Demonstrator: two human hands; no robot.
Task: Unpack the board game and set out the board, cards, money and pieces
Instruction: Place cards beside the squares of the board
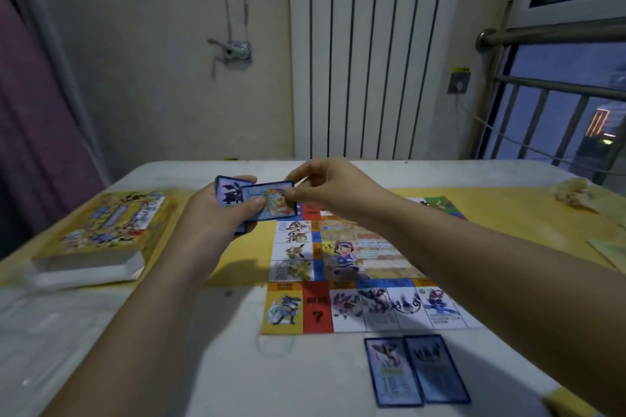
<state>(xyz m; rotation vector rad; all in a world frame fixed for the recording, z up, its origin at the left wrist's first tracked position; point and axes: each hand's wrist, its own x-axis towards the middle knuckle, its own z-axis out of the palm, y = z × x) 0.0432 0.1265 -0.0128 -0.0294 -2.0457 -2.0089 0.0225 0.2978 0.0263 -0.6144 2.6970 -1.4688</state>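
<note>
So the left hand has its grip wrapped round a deck of blue-bordered cards. The fingers are curled underneath and the thumb sits on top. It's held up above the tabletop, off the 10 o'clock corner of the board.

The right hand has a tight pinch going, thumb and fingertips closed on the right short end of a single card, picture side up, with the other fingers loosely bent. That card's long axis runs pretty much 9 to 3, with the left end dipping a touch. Its left end overlaps the deck, and the left thumb tip is lying on it. The deck's long axis goes more like 12 to 6, tilted a bit.

The board lies flat and unfolded mid-tabletop, with its near edge running 9 to 3. Just off that edge at 5 o'clock, two cards lie picture side up, side by side. Their long edges are touching or barely overlapped, and their long axes run roughly 12 to 6, tops leaning toward 11. The yellow box sits at the board's 9 o'clock, well apart from it.
</note>
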